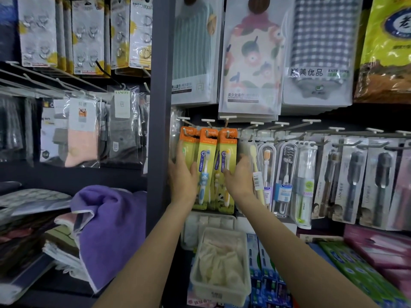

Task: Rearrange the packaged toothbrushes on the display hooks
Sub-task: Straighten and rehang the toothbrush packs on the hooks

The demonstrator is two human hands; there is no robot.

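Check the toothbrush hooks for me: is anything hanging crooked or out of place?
The three orange toothbrush packs hang roughly straight between the left hand and right hand. The yellow toothbrush beside the right hand looks tilted against its neighbours. Nothing appears fallen or torn.

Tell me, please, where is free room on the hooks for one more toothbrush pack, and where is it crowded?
Free: the hook right of the orange packs looks bare, above the right hand. Crowded: the three orange packs, which the left hand touches, hang edge to edge, and the cased brushes rightward are packed tight.
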